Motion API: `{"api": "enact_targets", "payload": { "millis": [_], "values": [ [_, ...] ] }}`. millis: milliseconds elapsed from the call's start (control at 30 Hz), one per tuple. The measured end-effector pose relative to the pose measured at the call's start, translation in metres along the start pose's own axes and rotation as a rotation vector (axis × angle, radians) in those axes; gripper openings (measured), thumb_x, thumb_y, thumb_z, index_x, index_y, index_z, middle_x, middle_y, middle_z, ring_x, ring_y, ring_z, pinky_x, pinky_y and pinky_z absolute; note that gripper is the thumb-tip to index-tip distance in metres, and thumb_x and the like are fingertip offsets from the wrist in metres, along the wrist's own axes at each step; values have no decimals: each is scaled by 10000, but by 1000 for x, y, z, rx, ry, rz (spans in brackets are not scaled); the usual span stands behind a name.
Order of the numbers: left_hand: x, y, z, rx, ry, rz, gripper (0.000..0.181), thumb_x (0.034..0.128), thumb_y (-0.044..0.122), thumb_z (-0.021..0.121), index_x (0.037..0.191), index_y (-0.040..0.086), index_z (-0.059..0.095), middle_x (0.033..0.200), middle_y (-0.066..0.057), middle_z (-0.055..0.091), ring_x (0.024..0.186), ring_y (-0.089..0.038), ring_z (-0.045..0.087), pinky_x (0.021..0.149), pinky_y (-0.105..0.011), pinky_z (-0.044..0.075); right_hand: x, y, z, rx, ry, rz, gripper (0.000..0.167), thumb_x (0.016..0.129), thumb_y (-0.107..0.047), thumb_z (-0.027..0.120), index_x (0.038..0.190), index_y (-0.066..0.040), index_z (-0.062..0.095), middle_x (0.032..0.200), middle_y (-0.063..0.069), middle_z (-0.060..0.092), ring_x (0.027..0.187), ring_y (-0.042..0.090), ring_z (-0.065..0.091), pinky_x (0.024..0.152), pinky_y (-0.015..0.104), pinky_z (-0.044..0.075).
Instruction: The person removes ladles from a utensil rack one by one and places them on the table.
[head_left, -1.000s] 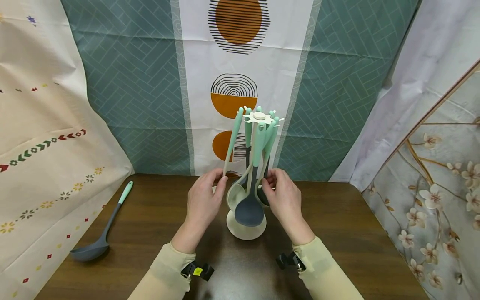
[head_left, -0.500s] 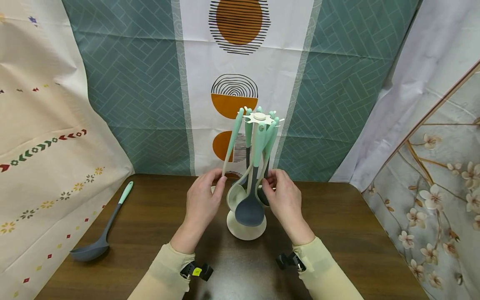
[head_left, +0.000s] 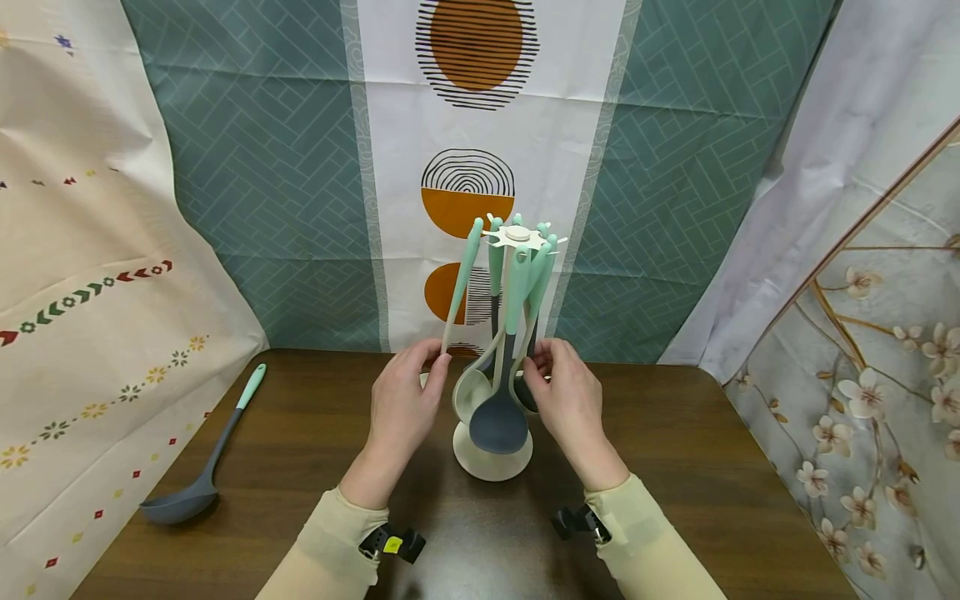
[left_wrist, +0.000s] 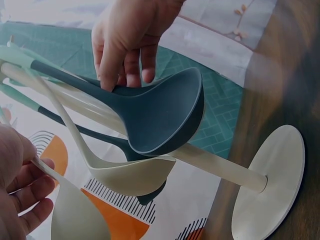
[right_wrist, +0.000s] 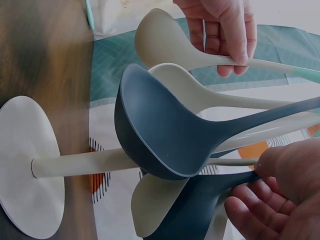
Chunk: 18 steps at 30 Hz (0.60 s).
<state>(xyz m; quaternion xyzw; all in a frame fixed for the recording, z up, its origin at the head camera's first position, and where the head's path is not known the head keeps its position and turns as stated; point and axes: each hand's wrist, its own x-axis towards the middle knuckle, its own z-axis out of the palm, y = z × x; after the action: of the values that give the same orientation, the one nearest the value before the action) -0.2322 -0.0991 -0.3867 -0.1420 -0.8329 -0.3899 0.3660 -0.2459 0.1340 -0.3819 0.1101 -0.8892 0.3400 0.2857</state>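
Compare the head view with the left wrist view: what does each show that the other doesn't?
Head only: a dark ladle with a mint handle lying on the table, and both sleeves.
Left wrist only: the pole meeting the round base, a join the hanging ladle hides from the head camera.
Both: the left hand pinching a pale ladle, and the right hand.

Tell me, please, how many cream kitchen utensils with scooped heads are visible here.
3 in view: a first utensil in the left hand, a second utensil left of the front dark blue-grey ladle, a third utensil at the right hand. More may be hidden.
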Motion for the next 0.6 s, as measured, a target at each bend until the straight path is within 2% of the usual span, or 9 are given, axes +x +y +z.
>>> {"api": "enact_targets", "payload": {
  "millis": [333, 600],
  "values": [
    [-1, -2, 1, -9, 4, 1, 125, 1040, 131, 784, 1154, 81, 781, 1031, -56, 788, 992, -307, 737, 832, -503, 591, 0, 0, 0, 3, 1, 2, 114, 1036, -151, 760, 1103, -86, 694, 1006, 47, 705, 874, 260, 728, 716, 484, 557],
    [0, -1, -1, -8, 12, 4, 132, 1039, 134, 786, 1157, 75, 784, 1037, -60, 792, 982, -275, 730, 825, -500, 591, 0, 0, 1, 3, 6, -3, 111, 1033, -150, 763, 1099, -89, 697, 1003, 41, 706, 870, 241, 725, 721, 486, 562]
  ]
}}
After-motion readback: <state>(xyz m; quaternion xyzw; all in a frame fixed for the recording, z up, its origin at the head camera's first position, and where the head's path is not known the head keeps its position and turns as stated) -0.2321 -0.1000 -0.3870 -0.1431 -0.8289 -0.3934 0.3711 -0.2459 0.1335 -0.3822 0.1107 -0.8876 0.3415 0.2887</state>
